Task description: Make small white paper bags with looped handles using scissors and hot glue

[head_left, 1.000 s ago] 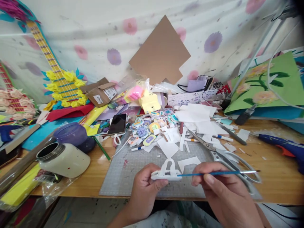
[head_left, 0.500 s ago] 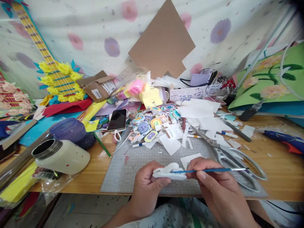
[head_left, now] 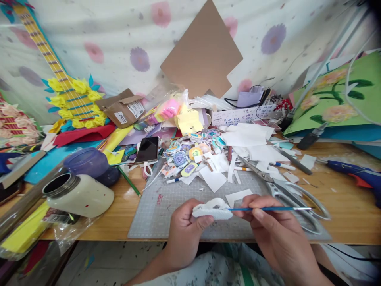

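Observation:
Between the thumb and fingers of my left hand (head_left: 188, 224) is a small white layered piece (head_left: 212, 210), rounded on top, held above the front of the grey cutting mat (head_left: 166, 210). My right hand (head_left: 275, 222) pinches a thin blue paintbrush (head_left: 268, 209). The brush lies nearly level; its bristle end points right, away from the piece, and its handle end meets the piece's right side. Whether that tip goes into the layers or only touches them I cannot tell. Large grey-handled scissors (head_left: 275, 186) lie on the mat just behind my right hand.
Behind my hands are white paper scraps (head_left: 212, 178) and a pile of small decorated pieces (head_left: 180, 159). A phone (head_left: 147, 149) lies left of them. A cream jar (head_left: 86, 196) rests tipped at left, near a green pencil (head_left: 129, 181). A blue glue gun (head_left: 351, 171) is at right.
My right hand and the brush have shifted slightly right, so less of the handle overlaps the white piece. The piece has tilted a little in my left hand.

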Demonstrator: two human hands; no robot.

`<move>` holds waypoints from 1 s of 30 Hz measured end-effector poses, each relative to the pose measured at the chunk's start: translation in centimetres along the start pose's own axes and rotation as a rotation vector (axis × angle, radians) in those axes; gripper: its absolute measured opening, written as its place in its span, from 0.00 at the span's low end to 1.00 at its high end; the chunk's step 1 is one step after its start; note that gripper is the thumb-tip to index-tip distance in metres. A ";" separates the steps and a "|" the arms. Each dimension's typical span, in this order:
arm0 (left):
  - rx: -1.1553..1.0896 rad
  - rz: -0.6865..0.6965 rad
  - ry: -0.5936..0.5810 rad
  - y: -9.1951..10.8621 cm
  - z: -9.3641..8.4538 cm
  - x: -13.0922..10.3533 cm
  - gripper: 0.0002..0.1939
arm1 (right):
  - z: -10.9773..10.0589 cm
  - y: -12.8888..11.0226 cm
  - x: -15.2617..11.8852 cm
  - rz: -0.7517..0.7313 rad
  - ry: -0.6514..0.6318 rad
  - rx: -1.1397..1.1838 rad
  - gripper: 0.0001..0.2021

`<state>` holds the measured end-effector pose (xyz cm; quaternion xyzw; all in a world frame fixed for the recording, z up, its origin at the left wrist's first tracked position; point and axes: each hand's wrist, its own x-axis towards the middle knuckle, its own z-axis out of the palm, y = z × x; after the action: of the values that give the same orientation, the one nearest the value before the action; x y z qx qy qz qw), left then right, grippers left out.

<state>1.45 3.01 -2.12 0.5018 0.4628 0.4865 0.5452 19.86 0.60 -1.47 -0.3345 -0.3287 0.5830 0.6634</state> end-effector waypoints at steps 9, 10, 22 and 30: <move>0.279 0.398 -0.071 -0.1 -0.1 -0.2 0.04 | -0.3 -2.4 0.6 -0.192 -0.020 -0.181 0.03; 0.301 0.460 -0.095 -0.2 -0.1 -0.2 0.04 | -0.2 -2.8 0.5 -0.209 -0.069 -0.257 0.04; 0.422 0.657 -0.143 -0.4 0.2 -0.1 0.07 | 1.4 -6.1 -1.3 -0.472 -0.498 -0.990 0.12; 0.484 0.645 -0.136 -0.2 0.3 -0.4 0.05 | 2.0 -6.2 -1.2 -0.524 -0.549 -1.109 0.10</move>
<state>1.71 2.62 -2.31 0.7660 0.3459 0.4752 0.2603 21.53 -1.10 4.74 -0.3747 -0.8067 0.2115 0.4051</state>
